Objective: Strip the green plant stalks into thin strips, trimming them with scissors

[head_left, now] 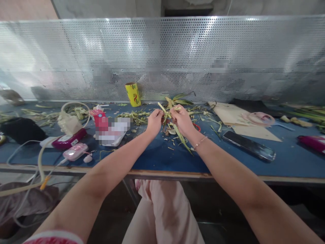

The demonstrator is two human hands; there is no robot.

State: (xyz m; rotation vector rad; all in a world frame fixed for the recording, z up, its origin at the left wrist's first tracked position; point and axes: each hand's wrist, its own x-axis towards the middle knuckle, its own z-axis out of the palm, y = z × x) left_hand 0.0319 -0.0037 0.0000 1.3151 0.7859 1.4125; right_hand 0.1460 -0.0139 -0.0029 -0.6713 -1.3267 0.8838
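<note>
Over the middle of the blue table, my left hand point(155, 119) and my right hand point(180, 117) meet at a pale yellow-green plant stalk point(163, 108). The fingers of both are closed in a pinch on it, the right hand slightly higher. A long green leaf strip point(182, 139) hangs below my right hand toward the table. Scraps of dry leaf and peel lie beneath the hands, and part of a red ring-shaped handle point(196, 127) shows beside my right wrist. My fingertips partly hide the stalk.
Green trimmings point(138, 118) lie left of the hands. A yellow roll point(133, 95) stands at the back before a perforated metal screen point(162, 51). Rightward are a dark phone point(248, 145) and cardboard point(228, 113); leftward, a pink device point(75, 151) with cables.
</note>
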